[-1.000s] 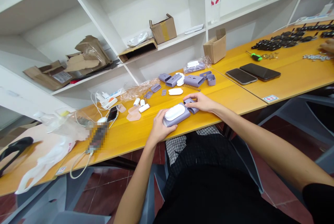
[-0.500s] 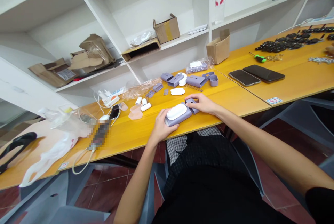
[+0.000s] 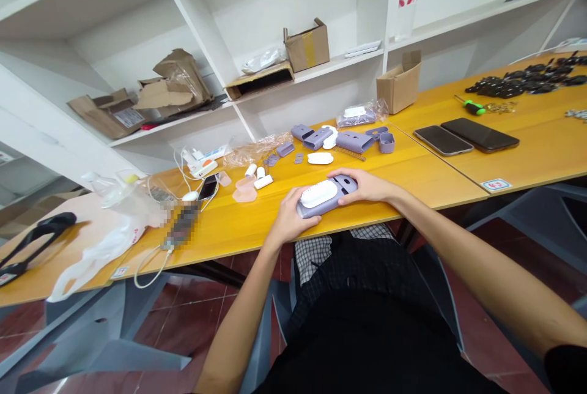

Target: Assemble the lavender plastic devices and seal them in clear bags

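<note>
My left hand (image 3: 288, 220) grips the near left end of a purple casing with a white oval insert (image 3: 323, 195), which rests near the front edge of the orange table (image 3: 238, 229). At the casing's far right end my right hand (image 3: 367, 185) wraps its fingers round the purple end piece (image 3: 345, 182). Both hands are closed on the same assembly. More purple parts (image 3: 342, 139) and a loose white oval piece (image 3: 320, 158) lie just beyond it.
White cylinders and pink pads (image 3: 251, 183) lie to the left, with a power strip (image 3: 202, 165), cables and plastic bags (image 3: 101, 241). Two phones (image 3: 465, 136), a screwdriver (image 3: 472, 106) and black parts (image 3: 523, 79) sit on the right table. Cardboard boxes (image 3: 400, 81) stand by the white shelves.
My right hand has closed in on the casing's right end and the purple end piece now sits against the casing. The view has shifted slightly, so everything appears further right.
</note>
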Demonstrator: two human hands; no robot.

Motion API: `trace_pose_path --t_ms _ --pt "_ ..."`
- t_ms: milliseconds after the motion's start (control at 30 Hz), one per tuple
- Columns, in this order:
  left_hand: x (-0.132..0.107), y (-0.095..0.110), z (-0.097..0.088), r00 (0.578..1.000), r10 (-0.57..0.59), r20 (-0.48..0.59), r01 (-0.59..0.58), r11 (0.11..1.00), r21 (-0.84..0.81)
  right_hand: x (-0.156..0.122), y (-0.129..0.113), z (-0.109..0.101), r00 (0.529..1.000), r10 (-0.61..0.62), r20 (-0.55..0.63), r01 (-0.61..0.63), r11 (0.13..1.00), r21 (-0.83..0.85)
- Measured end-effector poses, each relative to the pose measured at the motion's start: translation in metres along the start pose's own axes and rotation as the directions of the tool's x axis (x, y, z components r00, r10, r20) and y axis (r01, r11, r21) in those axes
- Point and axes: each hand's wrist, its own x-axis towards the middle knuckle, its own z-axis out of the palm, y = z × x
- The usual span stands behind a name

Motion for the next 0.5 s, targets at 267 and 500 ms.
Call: trace_pose_path --t_ms 267,500 --pt "-0.001 -0.001 -0.003 1.000 0.000 0.026 -0.001 1.000 0.006 -0.001 -0.001 -0.013 0.990 -0.031 0.137 0.037 0.998 -0.046" --pt "-0.001 -0.002 -0.004 0.999 -0.012 0.035 0.012 1.000 0.006 0.000 -0.001 -0.005 0.997 -0.042 0.068 0.043 0.999 -0.005"
